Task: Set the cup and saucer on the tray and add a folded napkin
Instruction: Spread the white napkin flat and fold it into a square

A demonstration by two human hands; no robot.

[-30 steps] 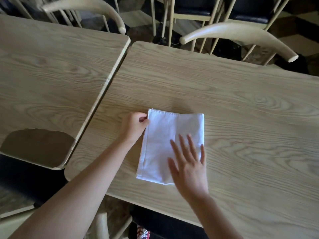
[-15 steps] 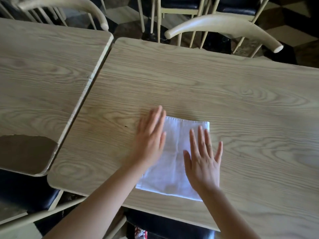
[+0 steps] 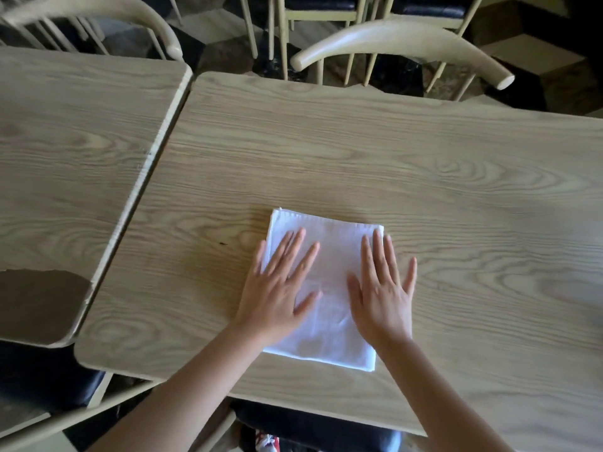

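A white folded napkin (image 3: 326, 285) is recorded lying flat on the nearer part of the wooden table (image 3: 391, 164), close to the front edge, as a rectangle with its long axis running away from the person and tilted slightly leftward at the far end. The left hand (image 3: 277, 298) is laid palm-down over the napkin's left edge, fingers spread and flat, nothing pinched; its outer side overhangs onto bare wood. The right hand (image 3: 383, 295) is laid palm-down over the right edge, fingers likewise spread and flat, the little finger on the table beyond the cloth. The napkin lies directly beneath and between the two palms, so neither hand is judged nearer. The step in hand is judged to be smoothing the fold. No cup, saucer or tray is visible. A second table (image 3: 75, 151) abuts on the left; a chair (image 3: 401, 40) stands beyond.
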